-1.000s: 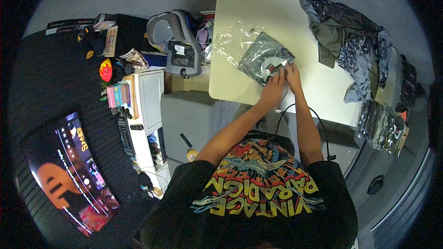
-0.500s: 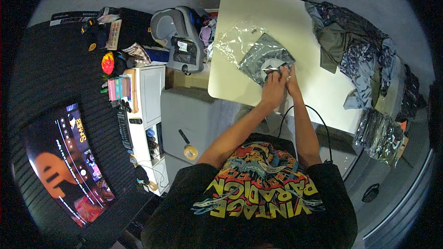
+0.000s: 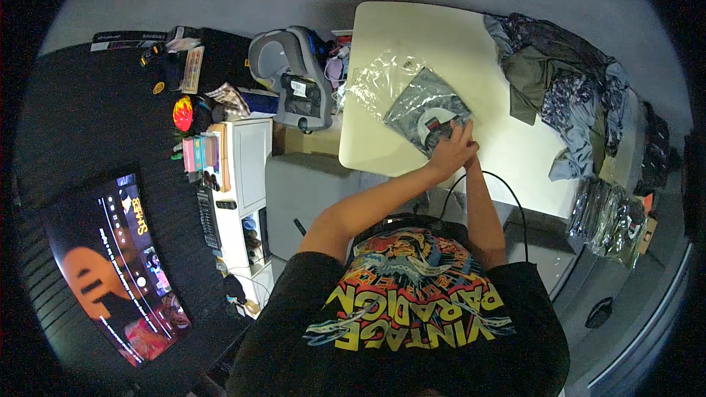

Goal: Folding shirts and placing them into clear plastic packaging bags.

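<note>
A folded grey garment [image 3: 423,95] in a clear plastic bag lies aslant on the cream table. On it is a round white patch with a dark and red mark, partly under my fingers. The bag's loose clear plastic [image 3: 375,84] spreads out to the left. My left hand [image 3: 451,153] is closed at the bag's near right corner, fingers bent over the edge. Close against it, my right hand [image 3: 469,148] is closed on the same corner, partly hidden behind the left. The exact grip of the fingertips is hard to see.
Loose clothes [image 3: 559,81] are heaped on the table's right end. Several clear-bagged packets [image 3: 610,213] lie nearer on the right. A black cable [image 3: 515,195] loops beside my right forearm. Left of the cream table [image 3: 456,29] stand a grey child seat [image 3: 298,66] and a white cabinet [image 3: 246,151].
My hands have drawn closer together at the bag's corner, uncovering more of the white patch. My left elbow has swung outward, hiding the tape roll. The whole view has shifted slightly.
</note>
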`<act>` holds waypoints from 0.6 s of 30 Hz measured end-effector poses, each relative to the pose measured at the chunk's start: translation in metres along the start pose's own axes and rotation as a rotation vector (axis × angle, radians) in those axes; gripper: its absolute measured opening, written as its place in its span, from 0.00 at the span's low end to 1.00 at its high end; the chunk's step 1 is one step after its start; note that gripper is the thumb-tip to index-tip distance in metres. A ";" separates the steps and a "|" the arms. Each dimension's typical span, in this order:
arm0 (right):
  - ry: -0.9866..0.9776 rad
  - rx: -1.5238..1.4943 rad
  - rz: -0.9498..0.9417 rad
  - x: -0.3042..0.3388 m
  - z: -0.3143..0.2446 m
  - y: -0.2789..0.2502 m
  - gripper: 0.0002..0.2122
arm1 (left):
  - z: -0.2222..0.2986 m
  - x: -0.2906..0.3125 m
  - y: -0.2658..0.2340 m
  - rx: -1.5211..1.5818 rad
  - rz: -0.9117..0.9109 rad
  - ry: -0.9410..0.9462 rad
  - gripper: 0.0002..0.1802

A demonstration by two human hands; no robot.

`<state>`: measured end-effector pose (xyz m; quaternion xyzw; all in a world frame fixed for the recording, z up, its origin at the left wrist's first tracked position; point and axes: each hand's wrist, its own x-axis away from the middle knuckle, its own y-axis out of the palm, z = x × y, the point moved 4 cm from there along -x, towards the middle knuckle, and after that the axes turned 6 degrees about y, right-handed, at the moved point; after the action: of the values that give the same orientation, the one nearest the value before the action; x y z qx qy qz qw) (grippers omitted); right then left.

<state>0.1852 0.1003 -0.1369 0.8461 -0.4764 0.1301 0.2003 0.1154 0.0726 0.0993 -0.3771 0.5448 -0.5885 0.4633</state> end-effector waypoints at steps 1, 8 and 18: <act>-0.040 0.028 0.004 -0.003 0.001 -0.001 0.29 | 0.000 -0.001 0.001 -0.032 0.024 -0.001 0.11; -0.158 0.619 0.091 0.002 -0.070 0.019 0.31 | -0.005 -0.007 -0.006 -0.202 0.140 0.041 0.11; 0.068 0.478 0.233 0.004 -0.216 0.075 0.28 | -0.023 -0.039 -0.116 -0.080 -0.111 -0.224 0.28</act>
<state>0.1163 0.1626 0.0722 0.8040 -0.5194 0.2895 -0.0058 0.0888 0.1143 0.2136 -0.4880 0.4909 -0.5454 0.4727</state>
